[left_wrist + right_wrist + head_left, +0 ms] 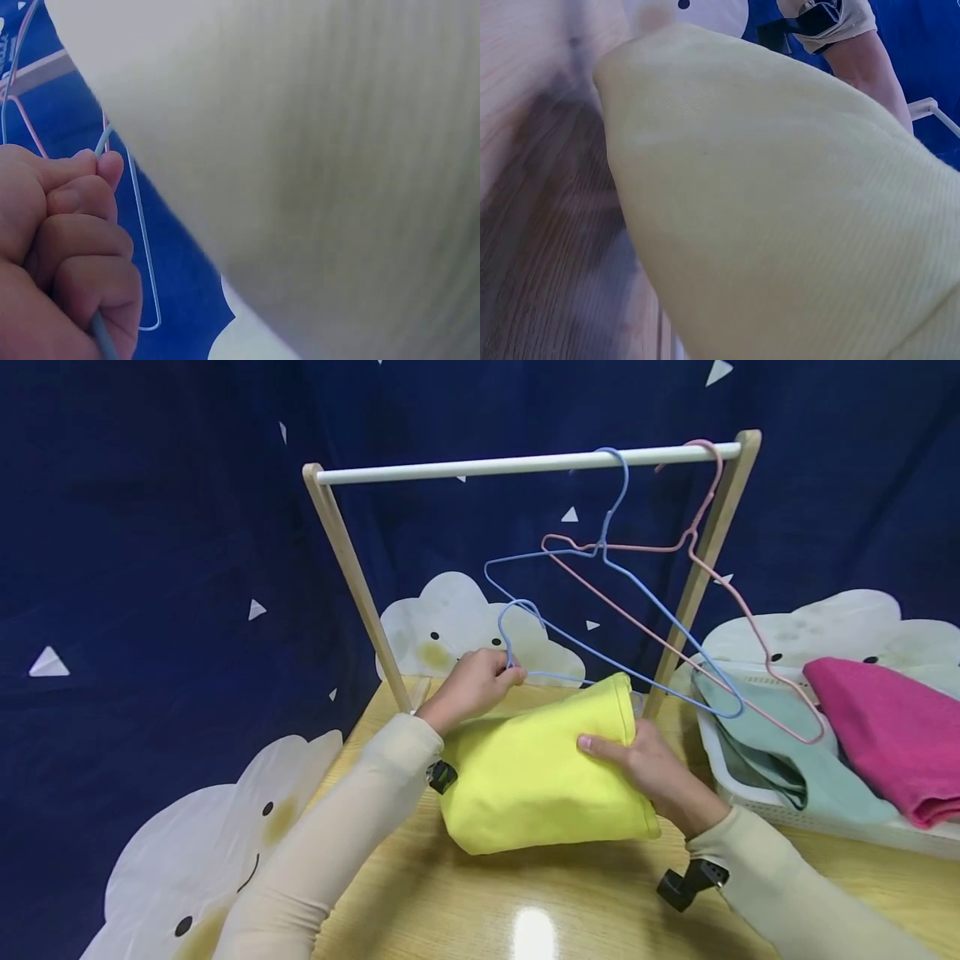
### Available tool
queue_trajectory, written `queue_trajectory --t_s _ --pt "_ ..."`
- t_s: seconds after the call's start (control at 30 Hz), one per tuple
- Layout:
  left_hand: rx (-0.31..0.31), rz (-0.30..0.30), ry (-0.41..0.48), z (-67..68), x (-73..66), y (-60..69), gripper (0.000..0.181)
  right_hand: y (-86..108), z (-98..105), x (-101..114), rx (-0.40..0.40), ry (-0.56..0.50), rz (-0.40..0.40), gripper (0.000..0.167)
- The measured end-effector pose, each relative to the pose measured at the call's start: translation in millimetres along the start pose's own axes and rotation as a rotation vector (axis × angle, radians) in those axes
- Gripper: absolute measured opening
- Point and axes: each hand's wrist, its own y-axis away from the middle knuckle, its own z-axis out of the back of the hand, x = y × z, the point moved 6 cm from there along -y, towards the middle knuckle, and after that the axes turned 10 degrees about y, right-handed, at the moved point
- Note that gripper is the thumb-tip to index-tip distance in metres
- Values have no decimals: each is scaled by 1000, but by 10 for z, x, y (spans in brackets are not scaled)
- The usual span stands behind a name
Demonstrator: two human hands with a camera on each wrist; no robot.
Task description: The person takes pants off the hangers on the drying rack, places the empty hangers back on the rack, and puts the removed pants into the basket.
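Observation:
My left hand (480, 683) pinches a blue wire hanger (504, 628) at the base of its hook. The left wrist view shows the fingers (94, 247) curled round the wire. A yellow cloth (540, 777) with a stitched hem drapes over much of that hanger and hides its lower part. My right hand (652, 768) grips the cloth's right edge, thumb on the front and fingers hidden behind. Seen from the right wrist, the cloth (765, 180) fills most of the view and conceals the hand. What kind of textile it is, I cannot tell.
A rack with a white rail (465, 468) and wooden posts stands behind. On its right side hang another blue hanger (652, 597) and a pink hanger (738, 597). A white basket (720, 768) at right holds a green cloth (817, 752) and a magenta cloth (892, 735).

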Motion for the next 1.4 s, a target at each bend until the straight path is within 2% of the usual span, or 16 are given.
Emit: queue_trajectory --t_s 0.37,0.5,0.8,1.0,1.1,1.33,1.4 --pt "-23 0 16 39 73 14 29 66 113 -44 -36 18 -10 28" --pt "-36 0 8 61 109 28 34 76 142 -27 -46 4 10 26" --pt "-63 -20 5 98 162 54 38 101 158 -22 -34 -25 17 25" --pt "-47 -11 -11 86 180 55 36 119 147 -18 -18 -10 33 28" --pt "-63 -8 -14 103 195 53 36 125 150 -7 -13 -6 31 28" --pt "-79 -24 -155 164 241 81 34 163 203 41 -35 -26 67 19" --pt "-82 -16 -152 190 267 94 31 173 211 28 -36 -20 61 19"
